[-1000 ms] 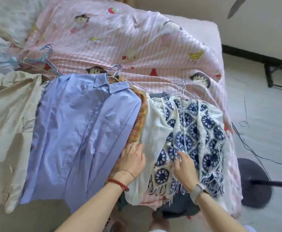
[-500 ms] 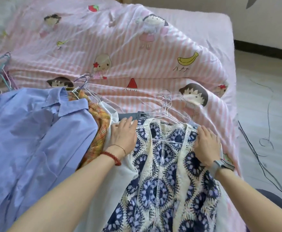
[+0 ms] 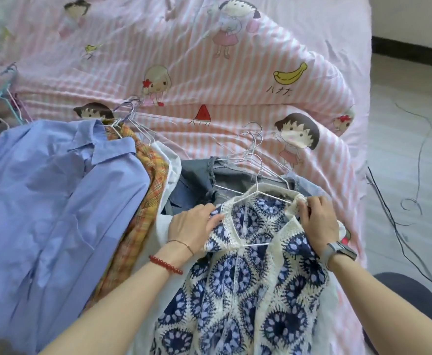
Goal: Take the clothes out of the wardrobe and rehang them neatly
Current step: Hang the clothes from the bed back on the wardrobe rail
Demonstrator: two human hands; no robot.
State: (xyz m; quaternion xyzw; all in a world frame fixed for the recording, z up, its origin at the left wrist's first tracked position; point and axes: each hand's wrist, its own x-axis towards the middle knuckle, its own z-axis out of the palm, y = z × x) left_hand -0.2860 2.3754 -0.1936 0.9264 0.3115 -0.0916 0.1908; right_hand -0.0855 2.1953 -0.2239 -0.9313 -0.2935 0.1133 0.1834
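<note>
Lower centre of frame: left hand (image 3: 193,224) and right hand (image 3: 318,220) pinching shoulders of blue-and-cream crocheted top (image 3: 248,272), likely squaring it on white wire hanger (image 3: 257,193) atop pink striped bed (image 3: 209,73).

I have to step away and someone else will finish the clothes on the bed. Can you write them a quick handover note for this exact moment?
Left hand pinches the left shoulder of the blue-and-white crochet top; right hand pinches its right shoulder. The top sits on a white wire hanger, lying over a grey garment on the bed.
Done: clothes are out, laid on hangers, blue shirt at left.
Left: straighten this top's shoulders, then rehang everything; no wardrobe is in view.
</note>
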